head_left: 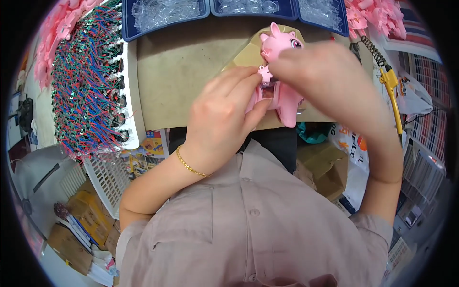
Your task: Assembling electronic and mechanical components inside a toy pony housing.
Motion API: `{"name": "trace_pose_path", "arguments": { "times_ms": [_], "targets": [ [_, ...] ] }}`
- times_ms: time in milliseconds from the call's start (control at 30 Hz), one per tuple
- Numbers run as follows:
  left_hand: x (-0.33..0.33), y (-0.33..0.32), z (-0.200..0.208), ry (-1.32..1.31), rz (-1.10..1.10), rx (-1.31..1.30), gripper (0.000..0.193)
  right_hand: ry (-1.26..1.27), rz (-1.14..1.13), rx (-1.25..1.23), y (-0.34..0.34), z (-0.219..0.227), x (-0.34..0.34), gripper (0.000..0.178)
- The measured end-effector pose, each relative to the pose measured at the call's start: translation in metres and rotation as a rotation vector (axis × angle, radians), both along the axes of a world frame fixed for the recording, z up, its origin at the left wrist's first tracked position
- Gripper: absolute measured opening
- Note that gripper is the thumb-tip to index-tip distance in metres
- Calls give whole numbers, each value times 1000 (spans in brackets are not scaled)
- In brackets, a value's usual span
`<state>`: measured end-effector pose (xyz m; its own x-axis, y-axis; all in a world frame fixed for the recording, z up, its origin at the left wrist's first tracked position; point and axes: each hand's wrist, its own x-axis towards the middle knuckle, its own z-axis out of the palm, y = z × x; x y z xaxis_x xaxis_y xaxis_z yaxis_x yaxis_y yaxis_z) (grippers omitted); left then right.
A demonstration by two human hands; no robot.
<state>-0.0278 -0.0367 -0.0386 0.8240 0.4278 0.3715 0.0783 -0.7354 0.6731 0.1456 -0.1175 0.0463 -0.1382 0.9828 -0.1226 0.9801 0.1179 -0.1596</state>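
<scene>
A pink toy pony (287, 103) lies on the table, its large-eyed head pointing away from me. An opening in its body shows a hollow inside. My left hand (217, 110) is closed around the body from the left, thumb by the opening and fingertips at a small pink plastic piece (265, 74) with little loops. Over the pony's neck, my right hand (308, 69) is curled and blurred. Its fingers are bent against the toy beside the small piece, and whatever they pinch is hidden beneath the hand.
Blue trays (210, 10) of clear plastic parts line the back. Bundled wired circuit boards (88, 86) fill a white rack on the left. A yellow tool (389, 81) hangs on a coiled cord at right. A tan block (246, 53) lies behind the pony.
</scene>
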Motion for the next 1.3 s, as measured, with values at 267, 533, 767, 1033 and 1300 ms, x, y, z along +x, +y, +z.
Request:
{"name": "trace_pose_path", "arguments": {
  "times_ms": [267,533,767,1033,1300],
  "targets": [
    [4,-2,-4,-41,2,-7,27,688,-130,-331,7,-30,46,10],
    [7,6,0,-5,-43,-215,22,630,-1023,123,-100,-64,38,19],
    [11,6,25,196,-90,13,31,142,-812,343,-115,-97,28,22],
    [22,16,40,299,-227,135,32,480,-309,134,-29,-39,-9,29],
    [17,-2,45,400,-171,214,31,179,-270,152,-26,-27,-39,12]
  ]
}}
